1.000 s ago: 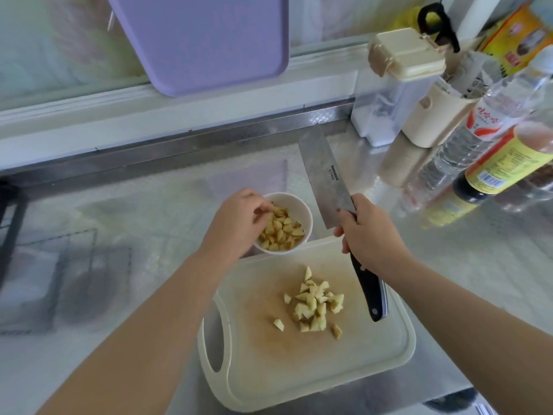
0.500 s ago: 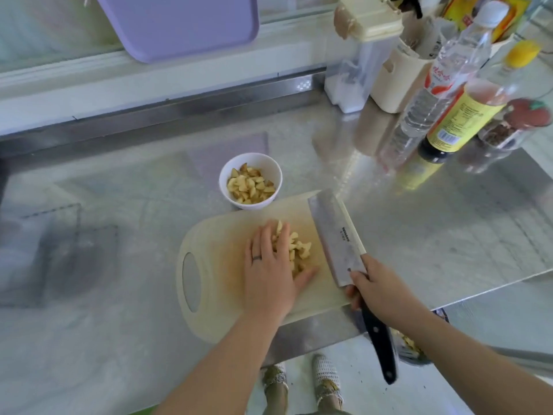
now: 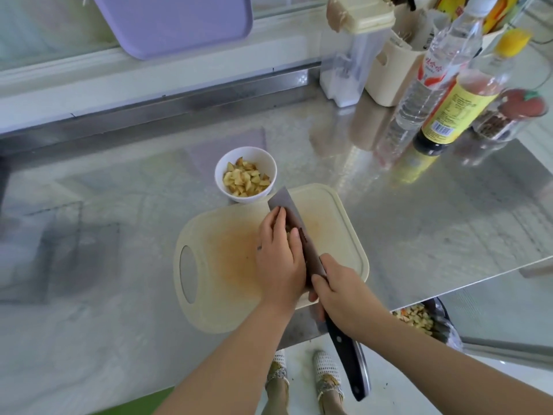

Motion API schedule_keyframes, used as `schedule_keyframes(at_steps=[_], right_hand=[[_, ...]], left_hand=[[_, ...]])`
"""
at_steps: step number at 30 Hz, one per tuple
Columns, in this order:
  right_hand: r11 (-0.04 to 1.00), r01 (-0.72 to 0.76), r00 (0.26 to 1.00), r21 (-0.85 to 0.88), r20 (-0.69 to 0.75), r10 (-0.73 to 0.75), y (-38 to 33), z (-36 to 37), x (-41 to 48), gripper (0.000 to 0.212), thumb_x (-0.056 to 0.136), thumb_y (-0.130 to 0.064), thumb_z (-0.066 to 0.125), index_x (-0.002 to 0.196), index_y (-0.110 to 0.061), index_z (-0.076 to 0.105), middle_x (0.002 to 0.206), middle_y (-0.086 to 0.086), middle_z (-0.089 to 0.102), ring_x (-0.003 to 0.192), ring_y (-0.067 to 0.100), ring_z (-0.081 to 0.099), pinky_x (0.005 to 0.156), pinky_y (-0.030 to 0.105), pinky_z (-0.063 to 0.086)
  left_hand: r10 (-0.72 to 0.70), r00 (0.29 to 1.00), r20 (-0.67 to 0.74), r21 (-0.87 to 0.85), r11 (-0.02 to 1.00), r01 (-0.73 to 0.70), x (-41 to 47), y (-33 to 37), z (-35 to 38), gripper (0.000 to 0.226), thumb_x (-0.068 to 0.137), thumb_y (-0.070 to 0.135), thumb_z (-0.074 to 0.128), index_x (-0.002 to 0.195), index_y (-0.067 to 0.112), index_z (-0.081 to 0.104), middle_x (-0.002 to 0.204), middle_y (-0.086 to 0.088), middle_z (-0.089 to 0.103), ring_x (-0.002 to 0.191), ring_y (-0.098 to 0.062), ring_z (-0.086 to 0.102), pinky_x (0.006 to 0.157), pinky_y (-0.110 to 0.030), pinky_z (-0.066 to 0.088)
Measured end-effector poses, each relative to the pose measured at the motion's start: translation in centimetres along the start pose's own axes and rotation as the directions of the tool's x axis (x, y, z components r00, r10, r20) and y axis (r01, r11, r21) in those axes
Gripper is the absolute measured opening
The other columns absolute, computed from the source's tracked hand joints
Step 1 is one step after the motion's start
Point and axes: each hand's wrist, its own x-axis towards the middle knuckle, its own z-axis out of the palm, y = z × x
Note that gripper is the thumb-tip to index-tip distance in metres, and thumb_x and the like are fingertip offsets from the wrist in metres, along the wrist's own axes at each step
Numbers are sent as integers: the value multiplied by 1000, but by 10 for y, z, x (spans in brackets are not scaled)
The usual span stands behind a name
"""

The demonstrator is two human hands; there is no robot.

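A cream cutting board (image 3: 227, 265) lies on the steel counter. My right hand (image 3: 338, 292) grips the black handle of a cleaver (image 3: 294, 226), whose blade stands tilted on the board. My left hand (image 3: 279, 256) lies cupped against the blade's left face, pressing chopped yellow pieces (image 3: 288, 230) against it; most of the pieces are hidden under the fingers. Just beyond the board stands a white bowl (image 3: 227, 163) holding more chopped pieces (image 3: 245, 179).
Bottles (image 3: 431, 82), a spice jar (image 3: 505, 118) and cream containers (image 3: 389, 76) crowd the back right of the counter (image 3: 434, 220). A purple board (image 3: 179, 22) leans at the back wall. A bag of scraps (image 3: 419, 319) hangs below the counter edge.
The cleaver blade has swung left across the board against the pile. My left hand has closed in on the pieces, pressing them to the blade. The view shifted slightly.
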Motion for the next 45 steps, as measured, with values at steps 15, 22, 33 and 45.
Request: schedule_keyframes(at_steps=[15, 22, 33, 45], right_hand=[[975, 89, 990, -205, -86, -109, -96, -43, 104, 11, 101, -21, 41, 104, -17, 51, 87, 4, 69, 66, 20, 70, 67, 40, 62], [951, 40, 988, -308, -130, -83, -92, -48, 112, 14, 100, -21, 36, 99, -15, 49, 85, 8, 68, 68, 29, 69, 67, 50, 61], [940, 26, 985, -339, -153, -83, -99, -51, 109, 14, 103, -19, 37, 102, -12, 49, 93, 9, 66, 74, 29, 69, 67, 50, 61], [994, -110, 975, -14, -196, 106, 17, -41, 28, 14, 104, -21, 40, 94, -17, 50, 77, 0, 70, 54, 16, 65, 54, 32, 50]], left_hand=[[34, 998, 52, -132, 991, -27, 142, -7, -51, 45, 106, 28, 31, 147, 13, 40, 150, 1, 36, 132, -5, 40, 112, -17, 30], [70, 997, 18, -45, 997, -69, 151, -30, -69, 34, 104, 27, 37, 128, 20, 62, 119, 6, 63, 103, 2, 53, 85, -5, 42], [328, 885, 330, 489, 743, -457, 110, -57, -73, 52, 105, 36, 21, 148, 17, 41, 158, 1, 33, 148, -17, 24, 123, -48, 10], [25, 955, 296, 330, 935, -127, -22, -37, -30, 66, 97, 58, 26, 152, 22, 25, 159, -1, 23, 149, -22, 17, 121, -45, 17]])
